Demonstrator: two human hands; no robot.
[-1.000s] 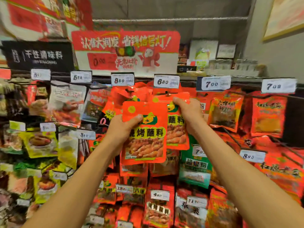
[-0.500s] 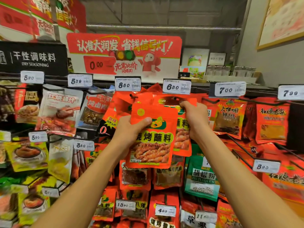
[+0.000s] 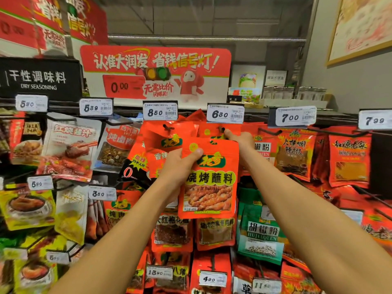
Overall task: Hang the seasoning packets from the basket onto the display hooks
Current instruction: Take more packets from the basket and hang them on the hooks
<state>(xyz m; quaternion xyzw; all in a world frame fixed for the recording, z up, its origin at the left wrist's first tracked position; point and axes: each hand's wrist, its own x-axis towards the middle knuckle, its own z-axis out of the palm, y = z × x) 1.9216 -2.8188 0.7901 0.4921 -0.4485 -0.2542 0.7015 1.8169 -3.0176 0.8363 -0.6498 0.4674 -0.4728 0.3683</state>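
Observation:
My left hand [image 3: 179, 166] grips an orange-red seasoning packet [image 3: 209, 179] with a yellow label, thumb across its top left corner, held upright in front of the display. Behind it, my right hand [image 3: 239, 140] reaches up to the hanging packets of the same kind [image 3: 209, 131] under the 6.80 price tag [image 3: 225, 113]. Its fingers touch their tops at the display hook [image 3: 221, 129]. How the right fingers lie is partly hidden by the held packet. The basket is out of view.
Rows of hooks carry other packets: red ones [image 3: 293, 153] at right, green pepper packets [image 3: 261, 234] below, yellow ones [image 3: 27, 206] at lower left. Price tags [image 3: 160, 111] stick out on hook ends. A red promotional sign [image 3: 156, 73] stands above.
The view has tilted down and closer. My left hand has brought the packet right and nearer the hook. My right hand has stayed at the hanging packets' tops.

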